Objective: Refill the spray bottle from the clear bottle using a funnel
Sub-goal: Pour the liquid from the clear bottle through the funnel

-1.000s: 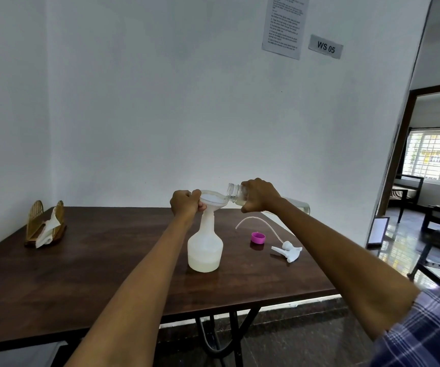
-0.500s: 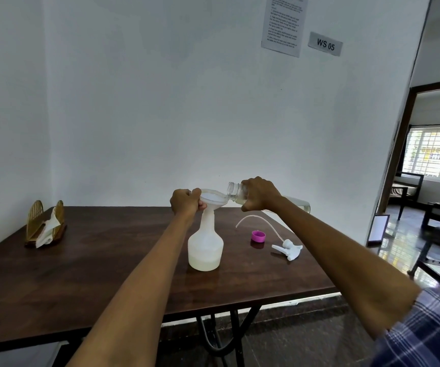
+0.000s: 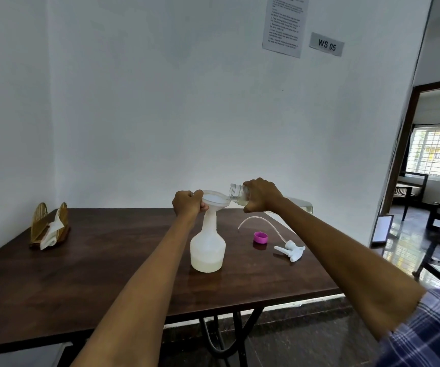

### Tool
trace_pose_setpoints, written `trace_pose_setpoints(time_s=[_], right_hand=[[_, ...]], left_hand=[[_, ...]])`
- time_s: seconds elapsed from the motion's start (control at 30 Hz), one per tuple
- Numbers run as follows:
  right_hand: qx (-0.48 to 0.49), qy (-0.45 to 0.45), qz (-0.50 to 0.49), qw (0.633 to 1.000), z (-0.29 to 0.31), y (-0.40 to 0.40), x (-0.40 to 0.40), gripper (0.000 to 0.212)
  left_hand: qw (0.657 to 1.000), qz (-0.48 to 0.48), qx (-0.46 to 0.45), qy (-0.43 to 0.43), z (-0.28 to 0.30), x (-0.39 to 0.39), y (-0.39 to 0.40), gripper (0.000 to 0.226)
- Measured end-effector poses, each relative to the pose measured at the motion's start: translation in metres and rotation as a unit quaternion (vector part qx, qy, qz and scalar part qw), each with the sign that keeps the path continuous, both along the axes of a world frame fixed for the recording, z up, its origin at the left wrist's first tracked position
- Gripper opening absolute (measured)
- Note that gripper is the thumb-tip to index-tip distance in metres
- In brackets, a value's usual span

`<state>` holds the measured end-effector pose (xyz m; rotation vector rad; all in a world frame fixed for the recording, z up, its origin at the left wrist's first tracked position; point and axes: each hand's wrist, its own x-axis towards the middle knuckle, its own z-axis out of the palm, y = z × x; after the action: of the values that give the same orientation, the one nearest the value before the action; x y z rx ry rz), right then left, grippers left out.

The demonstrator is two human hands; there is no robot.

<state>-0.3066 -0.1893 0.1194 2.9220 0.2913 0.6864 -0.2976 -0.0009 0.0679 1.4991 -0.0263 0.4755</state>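
At the desk's (image 3: 81, 287) middle, the spray bottle (image 3: 207, 250) stands upright with the funnel (image 3: 214, 201) seated in its neck. Pale liquid fills only its lowest part, so the refill looks far from done. The left hand (image 3: 188, 206) pinches the funnel's near rim, its grip curled round the edge. The right hand (image 3: 262, 196) is clenched round the clear bottle (image 3: 238, 193), which lies tipped almost level, its open mouth over the funnel's far rim; the rest of it runs off behind the wrist. Some liquid sits low in its neck and some pools in the funnel.

Risks from here, as I judge them: the mouth sits at the rim, not over the middle, so a steeper tilt could send liquid past the funnel onto the desk. Pouring faster than the narrow stem drains could brim the funnel over. The spray bottle is tall and light, steadied only through the funnel, so a push from either hand could tip it.

Near its right lie a pink cap (image 3: 260, 237) and the trigger head (image 3: 291, 252) with its tube; a napkin holder (image 3: 48, 229) stands well apart at the left.
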Motion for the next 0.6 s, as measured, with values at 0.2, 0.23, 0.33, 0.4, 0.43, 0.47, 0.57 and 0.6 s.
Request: trace_pose_setpoints(time_s=[0.2,0.23,0.33,0.4,0.43,0.47,0.57,0.6], right_hand=[[-0.01,0.0,-0.002,1.0,0.0011,0.0003,-0.0008,0.034],[-0.01,-0.001,-0.002,1.0,0.0009,0.0003,-0.0008,0.033],[-0.008,-0.001,-0.001,1.0,0.0007,0.0004,-0.0004,0.033],[-0.008,0.0,-0.002,1.0,0.0009,0.0002,-0.0008,0.033],[-0.008,-0.001,-0.003,1.0,0.001,0.0001,-0.0009,0.034],[-0.008,-0.002,-0.003,1.0,0.0008,-0.0002,-0.0009,0.034],[-0.006,-0.003,-0.003,1.0,-0.0003,0.0002,-0.0006,0.034],[-0.004,-0.002,-0.002,1.0,-0.0005,0.0004,-0.0003,0.034]], left_hand=[[1.0,0.002,0.001,-0.003,0.0012,-0.0012,-0.0006,0.036],[1.0,0.006,0.001,-0.004,0.0014,-0.0018,-0.0004,0.037],[1.0,0.013,0.005,-0.01,0.0017,-0.0029,-0.0004,0.038],[1.0,0.012,0.006,-0.007,0.0017,-0.0035,-0.0004,0.036],[1.0,0.011,0.006,-0.005,0.0017,-0.003,-0.0002,0.035],[1.0,0.009,0.006,-0.003,0.0013,-0.0021,0.0002,0.035],[1.0,0.008,0.012,0.001,-0.0002,0.0,0.0008,0.036],[1.0,0.008,0.012,0.001,-0.0002,0.0005,0.0006,0.036]])
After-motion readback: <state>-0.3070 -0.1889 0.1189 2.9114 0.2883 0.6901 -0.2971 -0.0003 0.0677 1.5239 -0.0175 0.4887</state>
